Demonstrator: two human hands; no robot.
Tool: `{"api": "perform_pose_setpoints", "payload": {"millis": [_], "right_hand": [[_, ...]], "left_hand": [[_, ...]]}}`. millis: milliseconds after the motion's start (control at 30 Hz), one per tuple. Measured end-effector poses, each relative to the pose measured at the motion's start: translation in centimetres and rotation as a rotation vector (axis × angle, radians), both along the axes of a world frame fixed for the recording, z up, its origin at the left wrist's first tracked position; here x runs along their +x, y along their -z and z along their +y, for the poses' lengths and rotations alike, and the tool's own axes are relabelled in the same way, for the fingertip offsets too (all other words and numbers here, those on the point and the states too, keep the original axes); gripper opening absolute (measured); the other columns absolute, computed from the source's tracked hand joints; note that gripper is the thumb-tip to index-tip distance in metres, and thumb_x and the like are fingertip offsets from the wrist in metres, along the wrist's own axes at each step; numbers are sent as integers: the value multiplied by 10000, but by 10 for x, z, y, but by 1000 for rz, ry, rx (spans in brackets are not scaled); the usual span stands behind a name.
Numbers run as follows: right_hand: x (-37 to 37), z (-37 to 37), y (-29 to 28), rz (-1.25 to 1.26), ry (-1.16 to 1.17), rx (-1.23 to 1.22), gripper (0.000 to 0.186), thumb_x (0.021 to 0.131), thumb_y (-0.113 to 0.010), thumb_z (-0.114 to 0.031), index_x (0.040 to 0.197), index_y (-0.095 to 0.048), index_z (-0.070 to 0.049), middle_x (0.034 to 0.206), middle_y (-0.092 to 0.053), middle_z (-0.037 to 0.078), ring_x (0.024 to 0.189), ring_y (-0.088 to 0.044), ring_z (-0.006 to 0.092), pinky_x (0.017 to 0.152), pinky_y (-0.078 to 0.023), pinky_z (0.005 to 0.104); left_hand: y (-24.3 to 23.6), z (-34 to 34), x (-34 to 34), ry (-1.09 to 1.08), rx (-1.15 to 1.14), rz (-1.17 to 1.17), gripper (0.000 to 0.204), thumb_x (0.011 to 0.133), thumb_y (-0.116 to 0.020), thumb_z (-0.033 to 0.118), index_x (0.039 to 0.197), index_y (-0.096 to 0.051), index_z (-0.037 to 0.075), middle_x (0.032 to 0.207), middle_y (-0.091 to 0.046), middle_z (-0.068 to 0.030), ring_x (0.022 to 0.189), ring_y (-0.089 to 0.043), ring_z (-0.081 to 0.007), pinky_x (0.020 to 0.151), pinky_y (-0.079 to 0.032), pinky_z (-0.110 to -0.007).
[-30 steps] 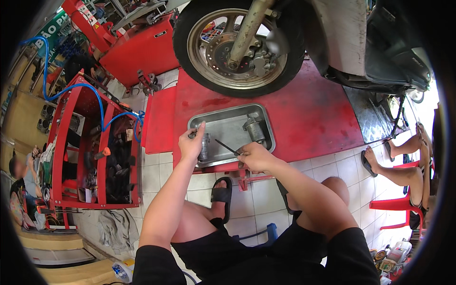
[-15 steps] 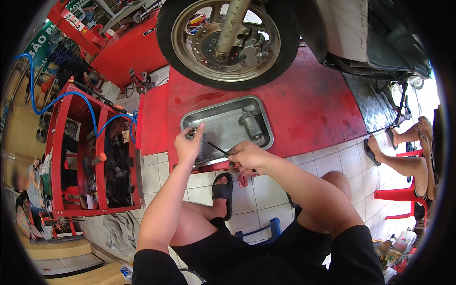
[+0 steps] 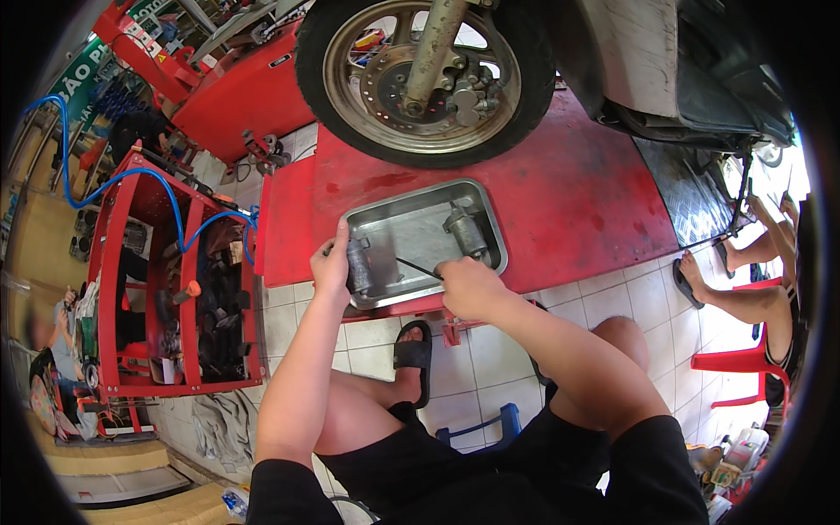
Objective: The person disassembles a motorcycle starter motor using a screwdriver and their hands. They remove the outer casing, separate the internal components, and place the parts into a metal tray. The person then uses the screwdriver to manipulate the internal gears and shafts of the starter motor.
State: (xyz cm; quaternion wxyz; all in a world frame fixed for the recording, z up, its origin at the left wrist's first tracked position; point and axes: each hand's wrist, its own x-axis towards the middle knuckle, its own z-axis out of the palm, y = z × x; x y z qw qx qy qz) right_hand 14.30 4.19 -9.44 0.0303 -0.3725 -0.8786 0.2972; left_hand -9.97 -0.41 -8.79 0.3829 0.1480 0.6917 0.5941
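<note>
A shallow metal tray [image 3: 411,194] lies on the red platform with two grey cylindrical metal parts that look like small motors. One motor [image 3: 360,267] stands at the tray's left side, the other motor [image 3: 466,233] at its right. My left hand [image 3: 330,267] is at the left rim beside the first motor, fingers curled; whatever it may hold is hidden. My right hand [image 3: 472,289], over the tray's near right edge, grips a tool with a thin dark shaft [image 3: 418,266], like a screwdriver. Its shaft points left over the tray, apart from the left motor; the handle is hidden in my fist.
A motorbike front wheel [image 3: 423,144] stands on the red platform [image 3: 569,201] beyond the tray. On the left is a red tool cart [image 3: 109,289] with a blue air hose [image 3: 175,219]. Another person's legs [image 3: 744,302] and a red stool [image 3: 744,360] are at the right.
My left hand has shifted left and down off the top of the left motor, uncovering it. My right hand has moved slightly right, drawing the tool's tip away from my left hand.
</note>
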Motion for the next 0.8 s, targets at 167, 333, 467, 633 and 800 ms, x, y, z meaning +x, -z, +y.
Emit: {"api": "perform_pose_setpoints", "payload": {"millis": [167, 333, 467, 633, 800], "right_hand": [[2, -11, -39, -254, -75, 277, 149, 818, -638, -115, 945, -689, -55, 916, -720, 136, 863, -731, 317, 708, -586, 417], [0, -13, -49, -374, -117, 312, 152, 838, -647, -129, 967, -714, -85, 964, -727, 112, 892, -734, 263, 714, -579, 370], [-3, -14, -56, -418, -136, 324, 159, 848, -651, -140, 986, -721, -103, 985, -731, 98, 903, -733, 242, 708, -572, 346], [-5, -18, -52, -384, -142, 375, 142, 848, -647, -150, 959, -726, -110, 969, -730, 88, 896, -732, 240, 703, -570, 345], [-6, -21, -44, -307, -197, 397, 132, 820, -650, -150, 919, -713, -88, 905, -719, 107, 830, -736, 264, 662, -578, 378]], "left_hand": [[-20, 1, -2, -64, 63, -147, 475, 896, -716, 478, 865, -623, 13, 734, -651, -98, 561, -625, -204, 526, -545, -356], [-16, 1, -4, -65, 49, -168, 471, 905, -707, 473, 871, -627, 11, 741, -654, -102, 562, -624, -202, 529, -542, -357], [-16, 1, -3, -84, 54, -165, 465, 910, -704, 470, 869, -628, 12, 731, -646, -96, 561, -619, -198, 531, -539, -355], [-18, 0, -3, -102, 35, -155, 458, 912, -703, 464, 858, -627, 16, 719, -638, -88, 558, -615, -193, 524, -533, -351], [-21, 2, 0, -93, 17, -162, 452, 913, -704, 460, 844, -619, 21, 712, -634, -84, 553, -614, -193, 518, -530, -350]]}}
